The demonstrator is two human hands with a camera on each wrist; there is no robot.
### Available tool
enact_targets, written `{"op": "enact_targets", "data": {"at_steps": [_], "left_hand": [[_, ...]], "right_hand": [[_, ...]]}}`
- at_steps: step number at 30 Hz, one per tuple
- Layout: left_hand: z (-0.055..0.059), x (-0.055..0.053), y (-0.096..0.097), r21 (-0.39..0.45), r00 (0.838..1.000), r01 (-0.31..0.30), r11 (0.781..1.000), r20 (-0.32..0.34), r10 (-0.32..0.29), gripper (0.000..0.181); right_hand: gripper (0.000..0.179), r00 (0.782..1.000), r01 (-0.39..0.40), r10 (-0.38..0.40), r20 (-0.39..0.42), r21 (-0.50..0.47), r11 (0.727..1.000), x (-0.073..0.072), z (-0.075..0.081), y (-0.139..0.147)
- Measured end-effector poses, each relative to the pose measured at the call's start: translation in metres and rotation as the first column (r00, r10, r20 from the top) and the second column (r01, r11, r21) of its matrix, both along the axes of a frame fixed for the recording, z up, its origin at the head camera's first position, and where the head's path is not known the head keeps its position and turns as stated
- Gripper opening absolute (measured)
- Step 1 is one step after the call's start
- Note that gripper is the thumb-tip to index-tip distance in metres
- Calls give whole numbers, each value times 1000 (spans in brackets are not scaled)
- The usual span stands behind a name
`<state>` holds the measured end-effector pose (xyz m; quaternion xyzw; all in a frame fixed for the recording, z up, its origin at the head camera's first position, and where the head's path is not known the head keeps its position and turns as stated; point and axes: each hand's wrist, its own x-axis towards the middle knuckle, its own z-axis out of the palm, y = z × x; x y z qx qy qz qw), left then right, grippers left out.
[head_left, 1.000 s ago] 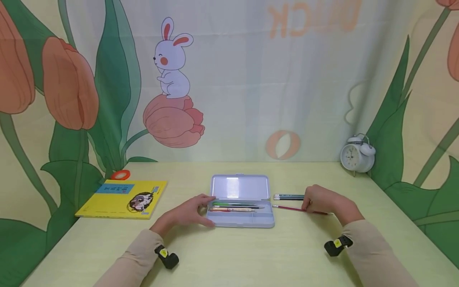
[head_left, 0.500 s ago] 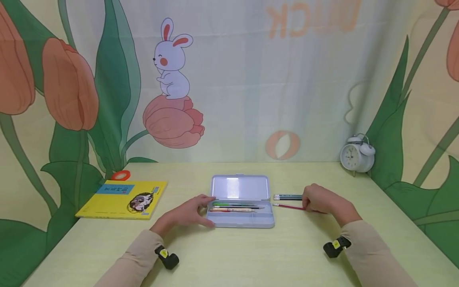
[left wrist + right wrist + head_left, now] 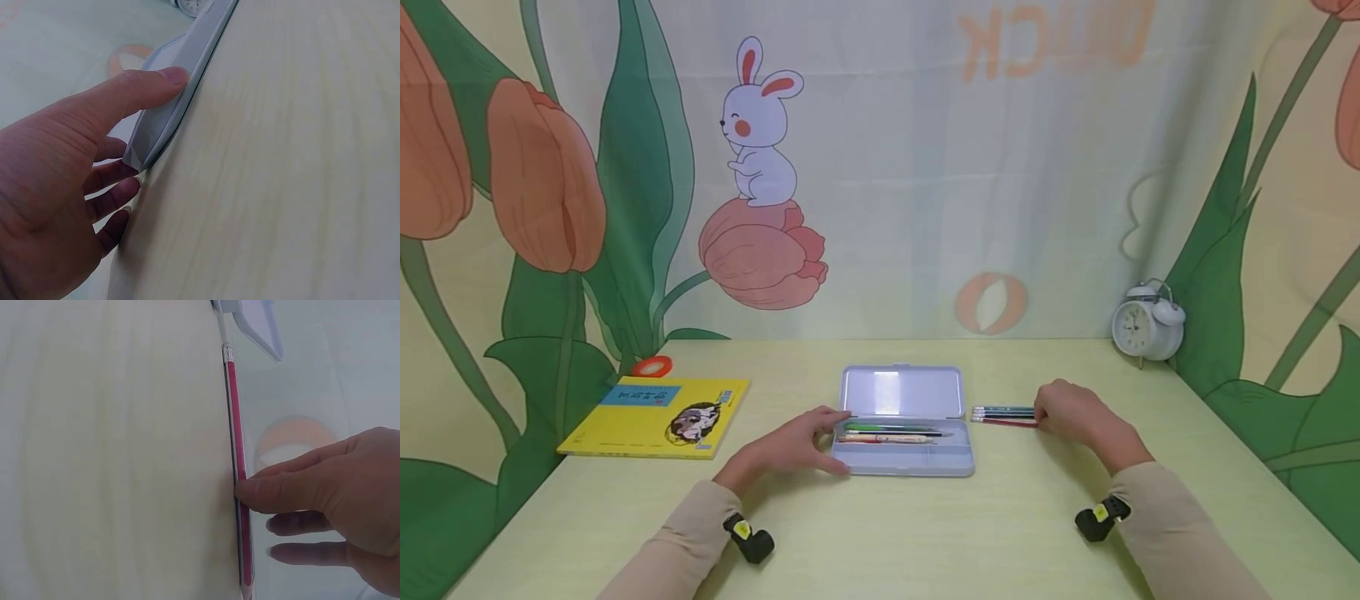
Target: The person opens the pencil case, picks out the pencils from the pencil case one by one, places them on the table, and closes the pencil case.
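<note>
An open light-purple pencil case (image 3: 891,459) lies in the middle of the table, its lid tipped back. Several pens and pencils (image 3: 891,437) fill its rear compartment. My left hand (image 3: 792,443) holds the case's left end; in the left wrist view the thumb presses the front edge and the fingers reach behind. To the right of the case, my right hand (image 3: 1075,414) pinches a red pencil (image 3: 236,419) by its middle, flat on the table. Right behind it lie dark pencils (image 3: 1004,411), partly covered by that hand.
At the left lies a yellow book (image 3: 625,425), with an orange ring (image 3: 652,367) behind it. A white alarm clock (image 3: 1147,327) stands in the back right corner. Printed curtains (image 3: 910,208) hang along the back and sides.
My right hand has brought the red pencil back from a slant, away from me, to lie alongside the dark pencils. The left hand and the case have stayed in place.
</note>
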<state>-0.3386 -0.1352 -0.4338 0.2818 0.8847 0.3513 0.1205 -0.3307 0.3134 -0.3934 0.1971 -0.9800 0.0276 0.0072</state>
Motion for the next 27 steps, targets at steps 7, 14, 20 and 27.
{"op": "enact_targets", "data": {"at_steps": [7, 14, 20, 27], "left_hand": [[1, 0, 0, 2, 1000, 0, 1000, -2, 0, 92], [1, -1, 0, 2, 1000, 4, 1000, -2, -4, 92], [-1, -1, 0, -1, 1000, 13, 1000, -5, -13, 93], [-1, -2, -1, 6, 1000, 11, 1000, -5, -11, 93]], "right_hand": [[14, 998, 36, -34, -56, 39, 999, -4, -1, 3], [12, 997, 69, -68, -29, 34, 997, -2, 1, 4], [9, 996, 88, -87, -15, 20, 996, -2, -1, 5], [10, 996, 87, -87, -17, 12, 996, -1, -1, 7]]}}
